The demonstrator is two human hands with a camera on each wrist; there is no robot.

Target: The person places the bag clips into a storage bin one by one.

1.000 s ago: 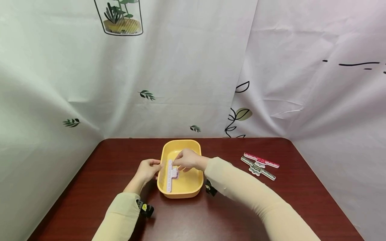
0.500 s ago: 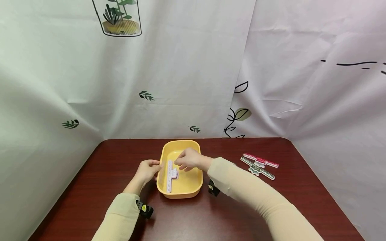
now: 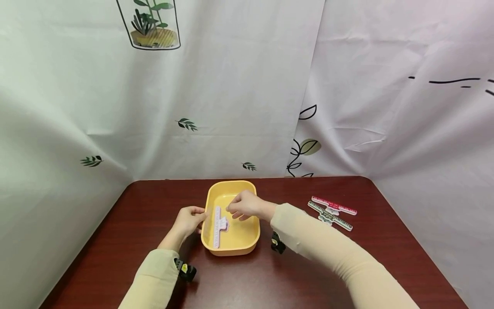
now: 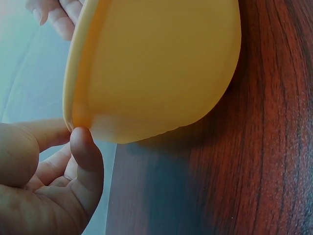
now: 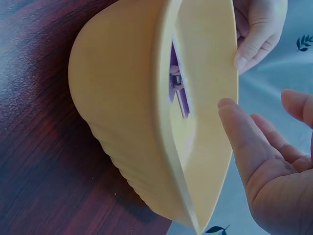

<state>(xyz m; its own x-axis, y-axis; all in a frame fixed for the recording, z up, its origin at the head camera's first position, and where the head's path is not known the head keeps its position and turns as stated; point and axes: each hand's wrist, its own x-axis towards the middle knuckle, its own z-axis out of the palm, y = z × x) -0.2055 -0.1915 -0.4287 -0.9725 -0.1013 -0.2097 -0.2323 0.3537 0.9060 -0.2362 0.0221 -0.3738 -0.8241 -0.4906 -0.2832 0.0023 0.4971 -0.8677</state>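
A long, pale purple plastic clip [image 3: 217, 229] lies in the rounded yellow plastic tub [image 3: 237, 238]. The left hand [image 3: 187, 221] pinches the tub's rim. The right hand [image 3: 248, 205] is over the tub, thumb and fingers apart, holding nothing. On the red-brown wooden table [image 3: 239, 283] lie a long red-and-white plastic clip [image 3: 334, 205] and a long green-and-white plastic clip [image 3: 335, 219]. One clip looks done; two are left outside.

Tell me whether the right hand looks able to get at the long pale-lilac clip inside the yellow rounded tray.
Probably yes: the right hand hovers empty over the tray, beside the clip, and nothing visible lies between them; the left hand pinches only the rim.
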